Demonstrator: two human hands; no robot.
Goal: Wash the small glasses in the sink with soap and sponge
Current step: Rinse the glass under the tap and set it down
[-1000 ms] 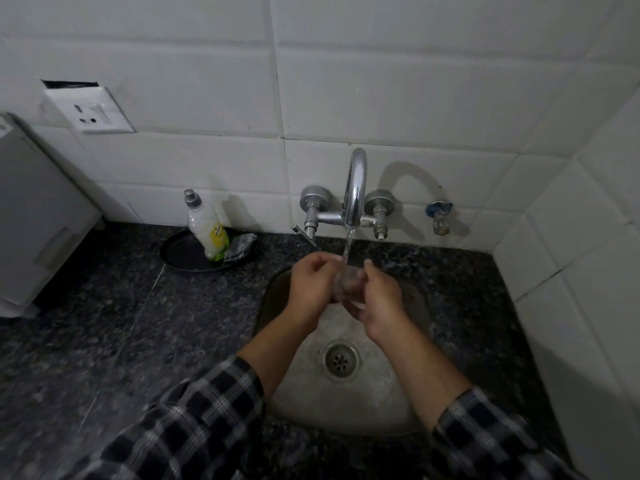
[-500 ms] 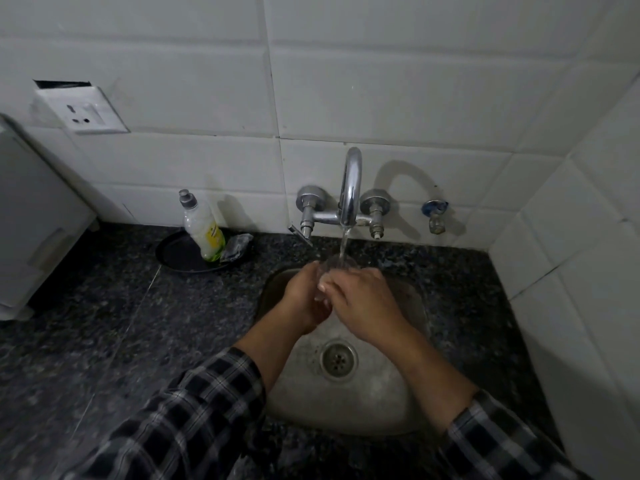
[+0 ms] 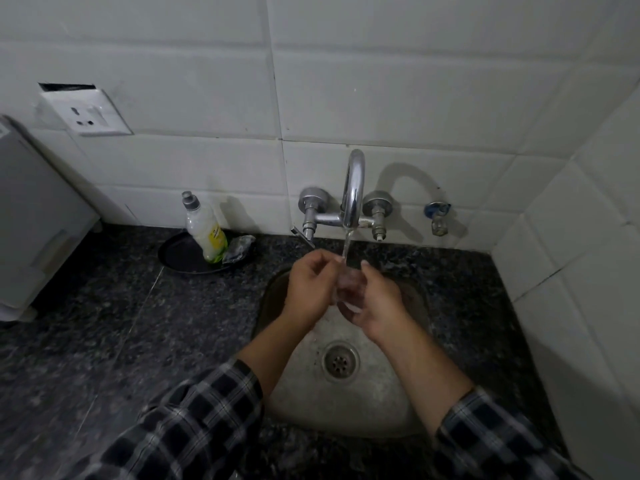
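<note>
The left hand (image 3: 311,285) and the right hand (image 3: 375,303) meet above the back of the sink (image 3: 374,410), and a small clear glass (image 3: 348,289) sits between them. The left hand's fingers are curled in against the glass from the left. The right hand wraps it from the right and below, fingers bent round its body. The glass is blurred and see-through, so how it is tilted cannot be told. A thin stream of water (image 3: 346,247) falls from the tap (image 3: 354,188) onto the glass at the fingertips. Both forearms are bare up to rolled checked sleeves (image 3: 194,420).

The soap bottle (image 3: 206,233) carries a yellow-green label, and its writing is too small to read. No other writing shows.

The sink is a dull metal bowl with a round drain (image 3: 340,362) in its middle, set into a dark speckled stone counter (image 3: 121,323). Pale rectangular tiles (image 3: 381,98) cover the wall behind and on the right. A white socket plate (image 3: 85,112) hangs on the wall at the left, and a small valve with a blue handle (image 3: 437,216) is to the right of the tap. A white appliance (image 3: 38,237) stands at the far left of the counter.

A shallow black tray (image 3: 176,254) lies on the counter left of the tap. The soap bottle stands upright in it, and a grey scrubbing sponge (image 3: 239,249) lies just beside the bottle on the tray's right rim.
</note>
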